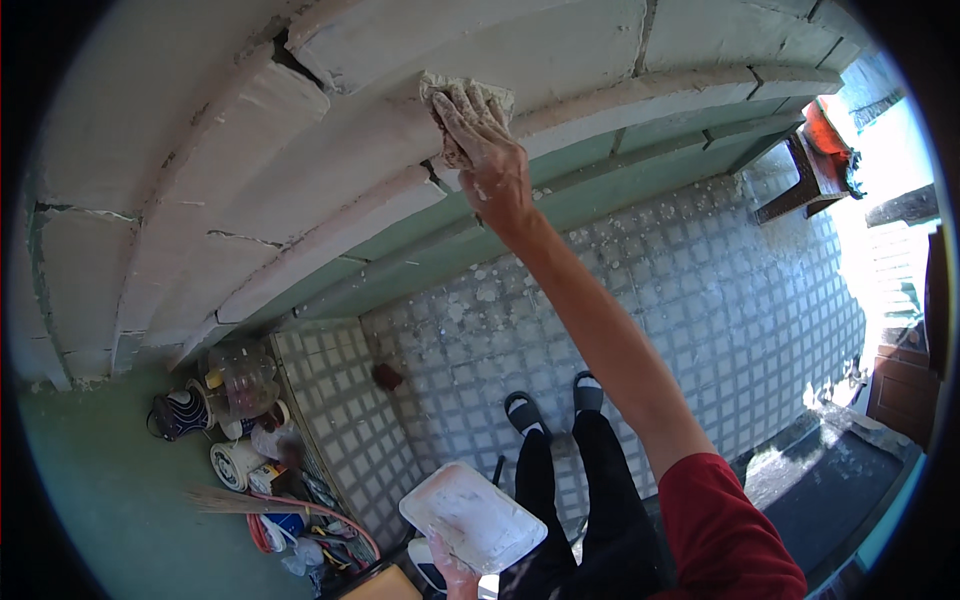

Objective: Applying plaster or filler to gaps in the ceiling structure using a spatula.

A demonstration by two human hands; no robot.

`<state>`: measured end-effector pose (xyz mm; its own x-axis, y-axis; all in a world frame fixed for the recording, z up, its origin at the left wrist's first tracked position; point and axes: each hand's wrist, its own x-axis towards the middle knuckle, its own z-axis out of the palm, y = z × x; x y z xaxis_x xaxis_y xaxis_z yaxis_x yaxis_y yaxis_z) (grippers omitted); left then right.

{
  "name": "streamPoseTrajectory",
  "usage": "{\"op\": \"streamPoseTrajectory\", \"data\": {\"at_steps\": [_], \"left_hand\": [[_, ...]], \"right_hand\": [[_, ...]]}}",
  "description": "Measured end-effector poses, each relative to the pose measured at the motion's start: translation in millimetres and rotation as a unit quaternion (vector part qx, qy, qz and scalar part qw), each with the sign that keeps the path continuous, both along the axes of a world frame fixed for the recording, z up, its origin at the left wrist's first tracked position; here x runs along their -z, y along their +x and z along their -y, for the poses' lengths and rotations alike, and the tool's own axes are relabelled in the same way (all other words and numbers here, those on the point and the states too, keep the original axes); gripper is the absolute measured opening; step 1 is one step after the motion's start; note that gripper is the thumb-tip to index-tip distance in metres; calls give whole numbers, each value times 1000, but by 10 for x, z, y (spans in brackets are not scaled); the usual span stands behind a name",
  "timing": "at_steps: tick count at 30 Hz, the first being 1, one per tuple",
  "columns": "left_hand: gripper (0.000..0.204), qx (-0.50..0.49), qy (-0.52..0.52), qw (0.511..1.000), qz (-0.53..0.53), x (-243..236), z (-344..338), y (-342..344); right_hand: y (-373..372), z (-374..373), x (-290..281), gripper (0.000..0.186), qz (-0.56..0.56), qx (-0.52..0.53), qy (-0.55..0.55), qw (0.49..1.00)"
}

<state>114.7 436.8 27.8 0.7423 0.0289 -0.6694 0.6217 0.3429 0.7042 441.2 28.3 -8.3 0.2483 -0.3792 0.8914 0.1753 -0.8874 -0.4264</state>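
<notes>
My right hand (pixel 478 140), coated in white paste, is up against the pale panelled wall (pixel 570 50), fingers over a flat, squarish, paste-covered pad or blade (pixel 436 92) pressed to the surface between two raised mouldings with open cracks and joints. Low in view, my left hand (pixel 453 565), also smeared white, grips the edge of a white rectangular tray (pixel 475 505) with paste smeared across its inside. My sandalled feet stand on the tiled floor below.
Buckets, containers, hoses and a straw broom (pixel 230 500) crowd a tiled ledge (pixel 330 390) at left. A wooden stool (pixel 800 175) with an orange item stands at upper right, near a bright opening. A dark basin-like counter (pixel 820 500) is at lower right.
</notes>
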Motion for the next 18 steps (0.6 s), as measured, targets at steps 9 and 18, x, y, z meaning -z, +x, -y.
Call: {"op": "streamPoseTrajectory", "data": {"at_steps": [9,18], "left_hand": [[61,-1,-1,1000,-11,8,-232,114],[61,-2,20,1000,-8,87,-555,209]], "right_hand": [[97,343,-24,37,184,179,167,952],[23,-115,-7,53,3,-22,-37,999]]}}
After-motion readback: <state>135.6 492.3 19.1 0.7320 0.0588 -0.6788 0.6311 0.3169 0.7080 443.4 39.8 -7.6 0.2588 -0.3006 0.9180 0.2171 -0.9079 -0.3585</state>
